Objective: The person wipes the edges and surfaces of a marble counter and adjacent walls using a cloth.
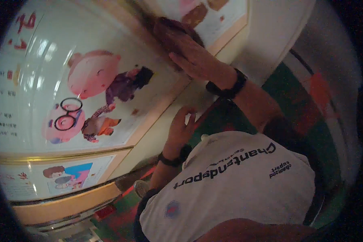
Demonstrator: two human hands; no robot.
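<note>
My right hand lies fairly flat over a dark reddish cloth, with the fingers stretched along it. The cloth is pressed against the surface of a glossy illustrated wall panel, close to its peach-coloured border. My left hand hangs lower, beside the pale strip under the panel. Its fingers are loosely curved, with a small gap between them and nothing visible in them. Each wrist wears a dark band. Cartoon figures of two elderly people, one with round glasses, are printed on the panel.
A gold trim strip divides the panel from a smaller illustrated panel. Below that runs a wooden ledge. The floor is green and red. A pale wall surface continues at the upper right.
</note>
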